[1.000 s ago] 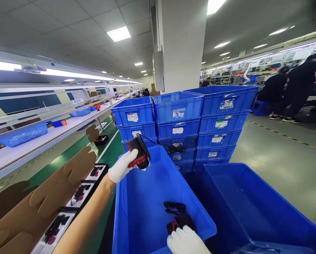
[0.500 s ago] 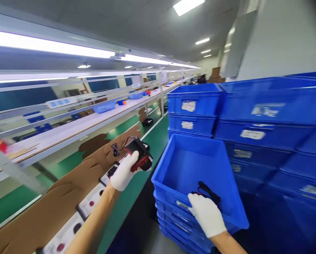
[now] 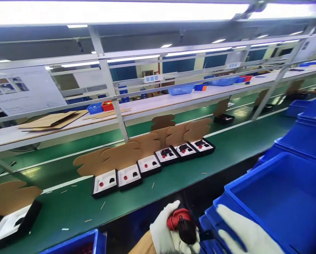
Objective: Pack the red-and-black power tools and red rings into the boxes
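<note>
My left hand, in a white glove, is low at the bottom centre, closed around a small red and black device. My right hand, also gloved, lies just to its right with the fingers stretched out over the near rim of a blue bin; nothing shows in it. Beyond both hands, a row of open boxes with white inserts and brown cardboard flaps sits on the green conveyor belt. Some inserts hold small red and black parts.
Another open box lies at the belt's left end. A blue bin corner shows at the bottom left. Stacked blue bins stand at the right. A shelf above the belt carries cardboard sheets and small blue trays.
The view has swung left from the blue bins to face the belt. My left hand has come down low with the device. My right hand has come out of the bin.
</note>
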{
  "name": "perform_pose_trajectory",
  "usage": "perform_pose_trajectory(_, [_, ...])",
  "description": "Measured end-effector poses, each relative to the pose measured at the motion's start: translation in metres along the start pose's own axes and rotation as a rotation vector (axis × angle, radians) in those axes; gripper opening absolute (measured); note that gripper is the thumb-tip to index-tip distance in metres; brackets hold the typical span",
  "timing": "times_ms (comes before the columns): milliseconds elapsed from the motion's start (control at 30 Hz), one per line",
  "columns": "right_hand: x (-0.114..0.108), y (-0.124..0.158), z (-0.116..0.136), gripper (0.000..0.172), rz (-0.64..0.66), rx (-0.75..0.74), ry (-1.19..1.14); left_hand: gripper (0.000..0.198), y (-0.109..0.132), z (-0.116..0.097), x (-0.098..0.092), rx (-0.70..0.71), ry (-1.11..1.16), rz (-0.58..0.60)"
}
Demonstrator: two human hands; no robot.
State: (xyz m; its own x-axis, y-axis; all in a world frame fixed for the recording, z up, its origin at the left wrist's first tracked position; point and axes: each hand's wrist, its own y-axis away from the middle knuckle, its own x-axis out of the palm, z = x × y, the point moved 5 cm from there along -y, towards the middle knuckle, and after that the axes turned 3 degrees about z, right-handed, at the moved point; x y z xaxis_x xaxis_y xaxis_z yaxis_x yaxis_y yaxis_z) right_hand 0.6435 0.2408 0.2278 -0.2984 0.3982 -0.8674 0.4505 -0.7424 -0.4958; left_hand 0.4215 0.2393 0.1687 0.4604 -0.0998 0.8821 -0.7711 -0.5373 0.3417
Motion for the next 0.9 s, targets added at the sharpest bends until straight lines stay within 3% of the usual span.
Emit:
perform_pose_trajectory(67, [-0.006,-0.041,0.055,0.052,-0.014,-0.264,-0.124,0.083,0.019,-0.001,-0.01,-0.022,0.024,0.014])
perform_pose_trajectory(133, [-0.005,-0.071,0.092,0.056,-0.043,-0.429,-0.269,0.086,0.04,-0.006,-0.019,-0.046,-0.014,0.043])
perform_pose_trajectory(200, [0.008,-0.091,0.112,0.057,-0.028,-0.51,-0.376,0.09,0.059,-0.014,-0.029,-0.033,-0.058,0.046])
perform_pose_trajectory(300, [0.039,-0.111,0.128,0.055,0.027,-0.558,-0.491,0.085,0.078,-0.032,-0.044,0.096,-0.036,-0.032])
perform_pose_trajectory(400, [0.066,-0.138,0.14,0.047,0.026,-0.426,-0.639,0.078,0.095,-0.06,-0.055,0.153,-0.057,-0.097])
perform_pose_trajectory(467, [0.079,-0.164,0.145,0.036,0.04,-0.178,-0.738,0.082,0.115,-0.089,-0.059,0.097,-0.165,-0.089])
perform_pose_trajectory(533, [0.094,-0.191,0.151,0.037,0.159,0.089,-0.897,0.092,0.141,-0.129,-0.068,0.063,-0.318,-0.049])
perform_pose_trajectory(633, [0.114,-0.226,0.169,0.051,0.382,0.25,-1.339,0.091,0.168,-0.203,-0.104,0.359,-0.438,-0.161])
perform_pose_trajectory(700, [0.126,-0.247,0.178,0.051,0.433,0.256,-1.604,0.08,0.166,-0.23,-0.14,0.588,-0.417,-0.32])
perform_pose_trajectory(767, [0.142,-0.262,0.18,0.047,0.453,0.303,-1.75,0.075,0.139,-0.221,-0.175,0.594,-0.373,-0.381])
perform_pose_trajectory(900, [0.178,-0.287,0.167,0.044,0.517,0.377,-1.802,0.092,0.067,-0.142,-0.215,0.249,-0.245,-0.228])
